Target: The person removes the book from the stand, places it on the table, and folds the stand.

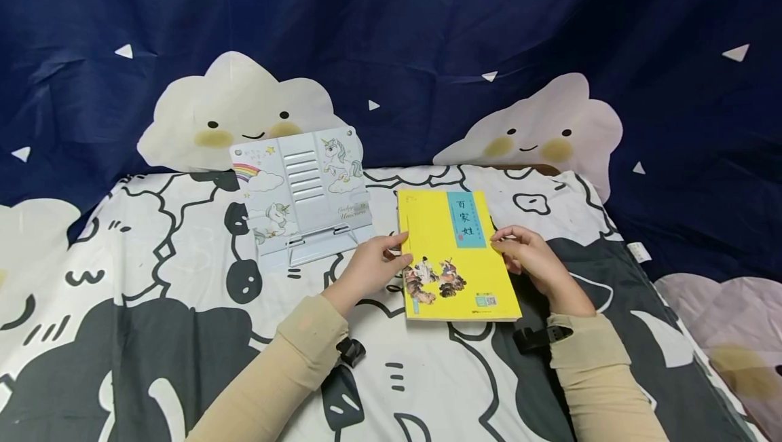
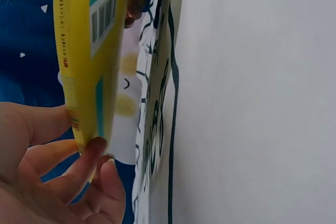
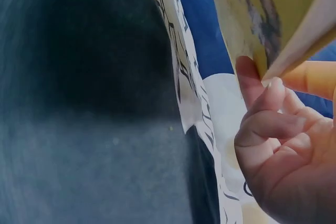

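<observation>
A yellow paperback book (image 1: pixel 436 252) with a blue title panel is held up between both hands, cover facing up in the head view. My left hand (image 1: pixel 369 269) pinches its left edge, the thumb on the cover. In the left wrist view, the fingers of that hand reach under the book's back (image 2: pixel 105 51), which carries a barcode. At the right edge, my right hand (image 1: pixel 531 262) grips the book between thumb and fingers. The right wrist view shows the book's underside (image 3: pixel 262 19) with a dark picture, and fingertips (image 3: pixel 249 77) against it.
A pale folding book stand (image 1: pixel 305 191) with unicorn pictures and a wire holder stands left of the book. Both rest on or above a white and dark grey patterned cloth (image 1: pixel 201 245). Behind hangs a navy curtain (image 1: pixel 415 34) printed with clouds and triangles.
</observation>
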Demonstrator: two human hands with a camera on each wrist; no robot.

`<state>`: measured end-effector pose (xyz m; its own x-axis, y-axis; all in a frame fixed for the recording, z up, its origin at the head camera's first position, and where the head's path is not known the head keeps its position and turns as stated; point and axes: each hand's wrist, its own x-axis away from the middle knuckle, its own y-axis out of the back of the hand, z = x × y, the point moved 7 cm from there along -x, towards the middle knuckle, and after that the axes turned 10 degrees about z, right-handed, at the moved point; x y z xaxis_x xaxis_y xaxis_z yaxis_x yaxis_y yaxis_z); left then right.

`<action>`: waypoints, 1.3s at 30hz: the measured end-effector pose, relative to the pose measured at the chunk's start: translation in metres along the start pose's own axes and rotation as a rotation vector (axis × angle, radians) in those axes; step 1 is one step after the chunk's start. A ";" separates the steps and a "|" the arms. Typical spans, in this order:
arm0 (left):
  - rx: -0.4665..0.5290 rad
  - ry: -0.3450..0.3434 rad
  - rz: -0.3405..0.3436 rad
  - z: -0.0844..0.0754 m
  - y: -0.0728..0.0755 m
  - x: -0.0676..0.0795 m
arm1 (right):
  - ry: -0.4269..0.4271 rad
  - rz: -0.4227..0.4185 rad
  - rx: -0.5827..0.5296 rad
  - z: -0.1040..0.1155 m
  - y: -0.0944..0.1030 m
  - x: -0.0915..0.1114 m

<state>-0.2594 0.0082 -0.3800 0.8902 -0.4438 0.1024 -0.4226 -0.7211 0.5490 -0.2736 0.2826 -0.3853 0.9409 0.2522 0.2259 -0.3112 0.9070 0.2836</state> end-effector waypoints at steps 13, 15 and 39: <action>-0.048 0.021 0.111 0.007 -0.010 0.002 | -0.064 0.030 -0.022 -0.014 0.002 -0.001; -0.058 0.019 0.119 0.008 -0.012 0.003 | -0.071 0.041 -0.014 -0.016 0.002 -0.002; -0.083 0.025 0.152 0.006 -0.014 0.001 | -0.136 0.032 0.065 -0.026 0.008 -0.003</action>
<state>-0.2534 0.0141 -0.3927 0.8217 -0.5303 0.2089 -0.5378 -0.6002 0.5920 -0.2752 0.2983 -0.4081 0.9050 0.2286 0.3589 -0.3528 0.8746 0.3327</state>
